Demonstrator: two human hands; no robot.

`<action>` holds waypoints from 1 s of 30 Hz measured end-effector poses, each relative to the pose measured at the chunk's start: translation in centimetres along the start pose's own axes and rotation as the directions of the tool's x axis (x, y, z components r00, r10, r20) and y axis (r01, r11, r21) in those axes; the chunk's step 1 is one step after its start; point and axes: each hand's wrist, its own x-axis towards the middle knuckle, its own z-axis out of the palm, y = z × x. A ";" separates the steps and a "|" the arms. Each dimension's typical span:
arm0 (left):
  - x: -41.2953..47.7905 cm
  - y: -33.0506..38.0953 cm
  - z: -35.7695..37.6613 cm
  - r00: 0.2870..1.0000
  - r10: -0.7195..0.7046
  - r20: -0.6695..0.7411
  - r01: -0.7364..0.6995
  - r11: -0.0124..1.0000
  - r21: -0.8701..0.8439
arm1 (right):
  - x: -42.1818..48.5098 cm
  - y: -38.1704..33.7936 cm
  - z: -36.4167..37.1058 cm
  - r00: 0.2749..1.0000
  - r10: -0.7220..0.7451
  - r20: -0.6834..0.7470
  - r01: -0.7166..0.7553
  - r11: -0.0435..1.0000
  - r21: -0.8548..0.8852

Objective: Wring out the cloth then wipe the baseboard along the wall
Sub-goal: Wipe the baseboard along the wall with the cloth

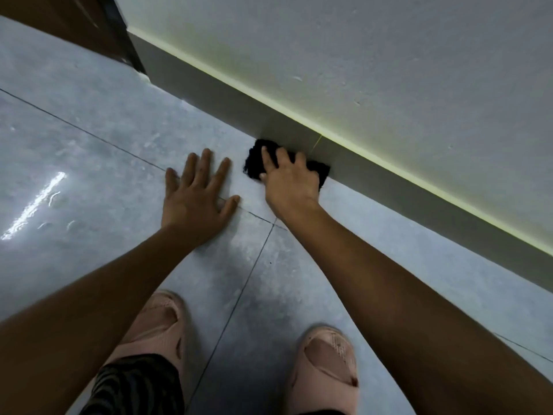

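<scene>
Nearest to you, at the bottom of the view, your two feet sit in pink slip-on sandals (324, 366), planted on the pale grey tiled floor (89, 139), with a patch of dark striped fabric (134, 387) showing at the lower left. Both bare forearms reach forward from the lower corners.

Your left hand (194, 196) lies flat on the floor, palm down, fingers spread wide and thumb out to the side; it holds nothing. It rests right beside a dark grout line that runs diagonally under it.

Just beyond and to the right, your right hand (288, 182) presses down on the black cloth (257, 160). The fingers are splayed over the top of it rather than curled round it, so the cloth is pinned under the palm, its edges sticking out on the left and right of the hand. The cloth sits at the join of floor and wall, pushed against the bottom of the grey baseboard (209, 97).

The baseboard runs diagonally from upper left to lower right, with a thin vertical seam just right of the cloth. Above it rises the pale wall (359, 55), and a dark brown door frame (89, 22) stands at the far upper left.
</scene>
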 end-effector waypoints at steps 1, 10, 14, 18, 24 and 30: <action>0.0 0.0 0.0 1.000 -0.002 -0.013 0.002 1.000 0.000 | 0.3 0.0 -0.2 1.000 -0.020 0.006 0.020 1.000 -0.008; -0.1 -4.4 -0.7 0.985 -0.158 -0.071 0.151 0.983 -0.101 | -5.9 7.3 3.8 0.999 0.020 -0.028 -0.022 0.999 -0.050; 0.0 -4.5 -0.6 0.984 -0.164 -0.072 0.155 0.982 -0.111 | -4.1 4.2 2.5 0.997 -0.054 -0.050 0.046 0.989 -0.141; -0.2 -4.3 -0.4 0.983 -0.166 -0.076 0.156 0.981 -0.118 | -0.2 -0.7 0.9 0.994 -0.107 -0.003 0.107 0.992 -0.071; 0.0 -5.0 -0.7 0.987 -0.141 -0.072 0.132 0.984 -0.118 | 1.6 -2.2 -0.1 0.974 -0.226 0.028 0.225 0.974 0.028; -0.4 -9.0 -1.5 0.981 -0.189 -0.041 0.180 0.971 -0.155 | -2.5 4.1 2.1 0.970 -0.203 -0.134 0.184 0.973 -0.141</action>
